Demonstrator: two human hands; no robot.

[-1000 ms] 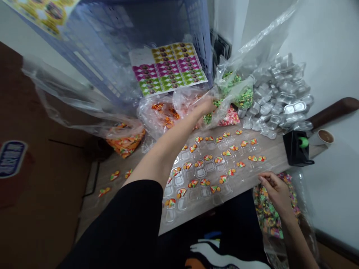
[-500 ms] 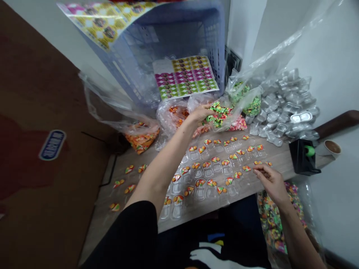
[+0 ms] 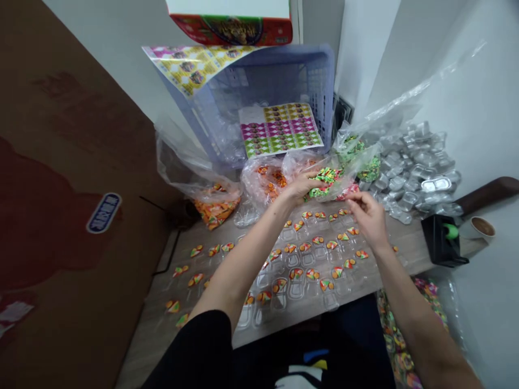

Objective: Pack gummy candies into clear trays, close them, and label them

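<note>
Running out in front of the blue-violet crate, a wood-grain table carries rows of clear trays with orange, red and green pieces. Low to the crate's right, below the table edge, sits a bag of mixed bright pieces. Farther in, also right of the crate, are a black tape dispenser with a green roll and a paper cup.

The right hand is before the crate's right corner, thumb and finger nearly closed beside pink pieces; whether it has hold of anything I cannot tell. Beside it, the left hand, half curled, touches a bag of green pieces; its grip is unclear.

Right of the crate, more trays are heaped by a pale wall. Left of it, a brown carton bears a blue label with white characters, too blurred to read. Yellow, magenta and green stickers cover a sheet in the crate, their print too small. Above the crate, a red box shows illegible lettering.
</note>
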